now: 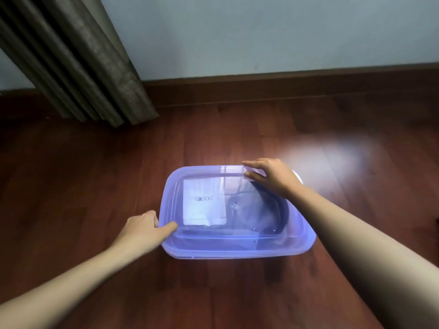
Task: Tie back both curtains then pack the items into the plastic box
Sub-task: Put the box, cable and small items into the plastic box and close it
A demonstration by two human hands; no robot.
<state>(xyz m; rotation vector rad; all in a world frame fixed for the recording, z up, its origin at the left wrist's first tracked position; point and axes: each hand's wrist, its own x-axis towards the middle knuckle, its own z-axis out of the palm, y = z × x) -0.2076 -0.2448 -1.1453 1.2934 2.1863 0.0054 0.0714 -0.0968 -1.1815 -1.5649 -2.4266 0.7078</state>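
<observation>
Gripping the near-left corner of the translucent blue plastic lid (171,198): left hand (142,230), thumb flat on top, fingers curled round the rim. Arched over the far-right corner, right hand (268,176) clamps the edge with its fingertips. Lid sits on the rounded-rectangular translucent blue plastic box (237,254), mid glossy red-brown wood floor (95,186). Inside: white printed card (204,203) and dark rounded item (261,217), blurred.

Through the bluish lid (171,186) of my plastic box (237,255) I read a single mark: "G2000", printed small in dark letters near the middle of the white card (204,186) lying inside.
</observation>
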